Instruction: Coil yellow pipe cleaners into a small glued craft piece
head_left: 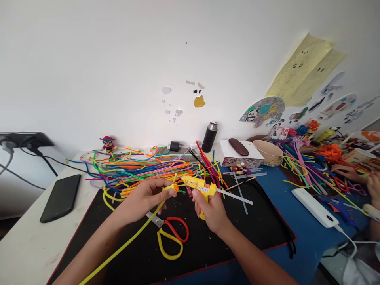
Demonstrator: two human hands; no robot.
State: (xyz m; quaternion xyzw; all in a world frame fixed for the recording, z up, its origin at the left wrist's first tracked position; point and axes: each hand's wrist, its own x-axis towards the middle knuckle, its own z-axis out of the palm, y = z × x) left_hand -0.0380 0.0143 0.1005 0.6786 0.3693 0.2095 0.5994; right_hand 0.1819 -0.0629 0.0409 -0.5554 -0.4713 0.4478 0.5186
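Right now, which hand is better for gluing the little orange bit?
Probably the right hand: it holds the yellow glue gun, nozzle towards the orange bit in the left hand.

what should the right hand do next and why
Probably ease the glue gun slightly toward the yellow-and-orange piece: the right hand grips the gun with its nozzle facing the piece, which the left hand pinches close by.

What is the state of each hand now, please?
Left hand: closed, pinching a small yellow-and-orange piece.
Right hand: closed, holding a yellow glue gun.
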